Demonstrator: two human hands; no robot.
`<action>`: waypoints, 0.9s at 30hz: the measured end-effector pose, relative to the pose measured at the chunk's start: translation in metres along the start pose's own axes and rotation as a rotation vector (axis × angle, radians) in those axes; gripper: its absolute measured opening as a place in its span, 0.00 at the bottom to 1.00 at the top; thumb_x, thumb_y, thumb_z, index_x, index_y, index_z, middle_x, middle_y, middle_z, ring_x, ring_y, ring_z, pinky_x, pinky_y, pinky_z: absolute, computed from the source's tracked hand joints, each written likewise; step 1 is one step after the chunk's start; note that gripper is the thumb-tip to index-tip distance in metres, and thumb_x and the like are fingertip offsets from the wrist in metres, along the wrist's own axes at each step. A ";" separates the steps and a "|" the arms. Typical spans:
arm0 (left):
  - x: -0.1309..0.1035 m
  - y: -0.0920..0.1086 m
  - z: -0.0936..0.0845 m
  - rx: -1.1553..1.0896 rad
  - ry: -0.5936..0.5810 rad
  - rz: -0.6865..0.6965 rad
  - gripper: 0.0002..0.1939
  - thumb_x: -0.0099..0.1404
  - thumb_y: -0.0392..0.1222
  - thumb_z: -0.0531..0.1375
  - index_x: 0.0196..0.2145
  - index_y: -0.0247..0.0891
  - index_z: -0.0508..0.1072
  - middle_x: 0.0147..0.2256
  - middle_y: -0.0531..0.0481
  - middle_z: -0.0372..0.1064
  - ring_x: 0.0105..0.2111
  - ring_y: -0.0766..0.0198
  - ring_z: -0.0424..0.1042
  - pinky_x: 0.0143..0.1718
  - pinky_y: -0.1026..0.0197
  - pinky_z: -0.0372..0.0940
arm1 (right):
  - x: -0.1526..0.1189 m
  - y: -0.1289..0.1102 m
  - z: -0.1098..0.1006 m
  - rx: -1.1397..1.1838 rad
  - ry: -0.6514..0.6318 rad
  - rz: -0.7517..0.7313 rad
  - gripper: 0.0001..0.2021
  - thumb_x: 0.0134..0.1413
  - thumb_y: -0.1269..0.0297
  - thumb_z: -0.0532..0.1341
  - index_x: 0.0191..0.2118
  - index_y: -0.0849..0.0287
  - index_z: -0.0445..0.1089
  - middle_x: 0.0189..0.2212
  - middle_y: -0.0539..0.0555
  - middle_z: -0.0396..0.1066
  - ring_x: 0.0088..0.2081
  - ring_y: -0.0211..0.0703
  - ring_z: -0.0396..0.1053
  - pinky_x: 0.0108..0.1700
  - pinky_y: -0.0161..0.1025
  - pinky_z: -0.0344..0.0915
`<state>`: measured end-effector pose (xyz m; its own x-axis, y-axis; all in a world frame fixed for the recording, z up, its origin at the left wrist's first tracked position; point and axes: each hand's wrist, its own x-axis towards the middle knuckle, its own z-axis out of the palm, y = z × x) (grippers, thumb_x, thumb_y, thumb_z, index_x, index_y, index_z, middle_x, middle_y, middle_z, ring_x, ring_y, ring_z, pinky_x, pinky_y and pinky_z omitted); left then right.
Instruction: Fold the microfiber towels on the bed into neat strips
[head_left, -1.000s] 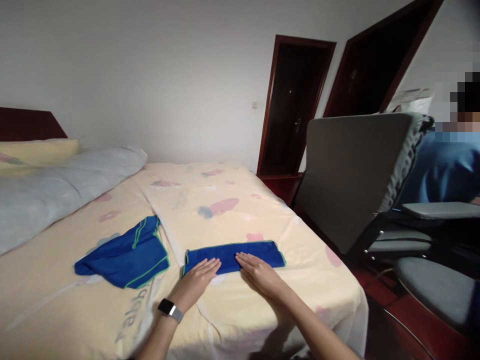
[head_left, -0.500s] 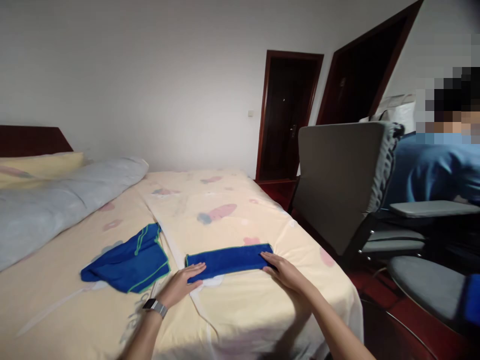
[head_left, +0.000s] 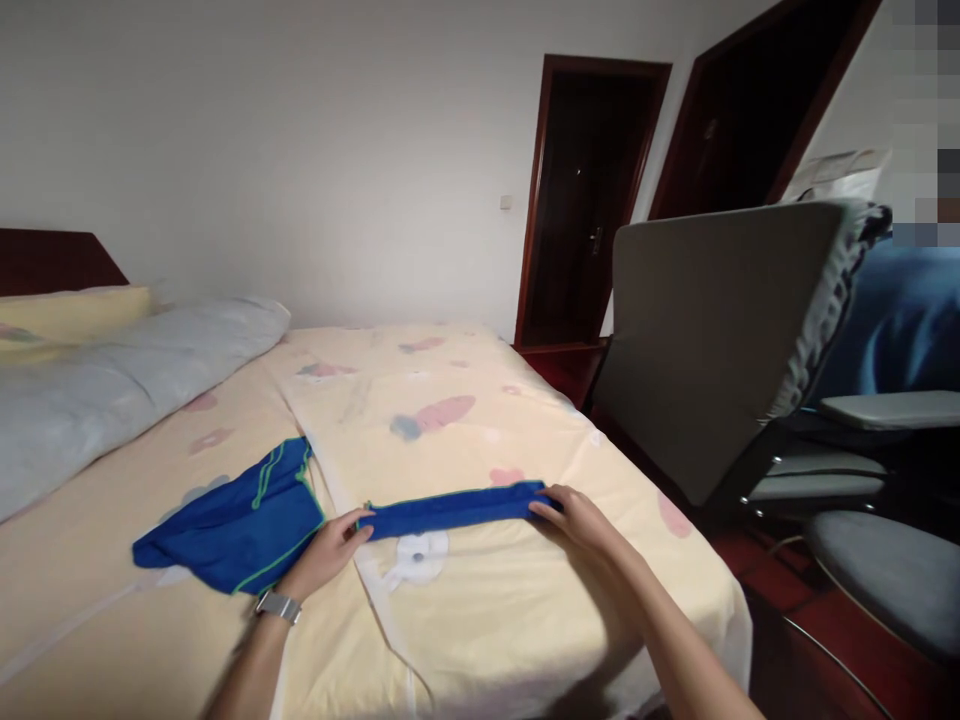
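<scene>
A blue cloth with green edging, folded into a narrow strip (head_left: 457,510), lies across the bed. My left hand (head_left: 334,548) pinches its left end between thumb and fingers, and a watch is on that wrist. At the strip's right end, my right hand (head_left: 574,515) grips the cloth in the same way. A second blue cloth with green edging (head_left: 232,525) lies loosely spread and creased to the left, partly behind my left hand and wrist.
The bed (head_left: 480,620) has a patterned yellow sheet. A long grey bolster (head_left: 135,380) and a yellow pillow (head_left: 75,318) lie at the left. On the right stand a grey chair (head_left: 720,340) and a person in a blue top (head_left: 900,320).
The folded strip has become narrower. Both hands have gone from lying flat on the cloth to pinching its two ends. The view has shifted slightly.
</scene>
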<state>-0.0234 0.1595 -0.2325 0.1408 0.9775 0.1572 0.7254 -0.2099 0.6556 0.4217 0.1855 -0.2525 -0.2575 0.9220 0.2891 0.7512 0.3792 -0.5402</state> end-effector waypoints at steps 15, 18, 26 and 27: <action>0.027 0.055 0.032 0.532 0.142 0.540 0.20 0.72 0.42 0.50 0.59 0.44 0.65 0.59 0.47 0.67 0.60 0.57 0.63 0.61 0.51 0.60 | 0.037 -0.066 0.044 -0.215 0.346 -0.281 0.15 0.67 0.65 0.52 0.53 0.58 0.71 0.53 0.59 0.70 0.54 0.51 0.67 0.57 0.48 0.64; 0.035 0.063 0.058 0.562 0.032 0.594 0.24 0.72 0.46 0.52 0.63 0.43 0.60 0.62 0.46 0.61 0.62 0.57 0.60 0.63 0.49 0.58 | 0.041 -0.096 0.077 -0.207 0.181 -0.469 0.18 0.66 0.66 0.54 0.58 0.60 0.67 0.56 0.59 0.68 0.57 0.51 0.65 0.59 0.48 0.62; 0.037 0.016 0.060 0.482 -0.055 0.551 0.24 0.74 0.43 0.47 0.66 0.44 0.55 0.64 0.48 0.58 0.64 0.61 0.57 0.64 0.53 0.57 | 0.045 -0.067 0.086 -0.189 0.074 -0.442 0.22 0.65 0.65 0.55 0.63 0.61 0.61 0.58 0.62 0.66 0.58 0.50 0.65 0.60 0.48 0.62; 0.036 0.011 0.055 0.461 -0.057 0.527 0.24 0.74 0.44 0.48 0.66 0.44 0.55 0.64 0.49 0.58 0.64 0.61 0.58 0.64 0.53 0.57 | 0.042 -0.055 0.078 -0.191 0.074 -0.422 0.22 0.65 0.65 0.55 0.63 0.60 0.61 0.58 0.61 0.66 0.58 0.51 0.65 0.61 0.50 0.62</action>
<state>0.0267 0.1941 -0.2607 0.5782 0.7505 0.3202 0.7609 -0.6376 0.1205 0.3221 0.2096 -0.2724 -0.5258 0.6797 0.5114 0.6904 0.6922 -0.2103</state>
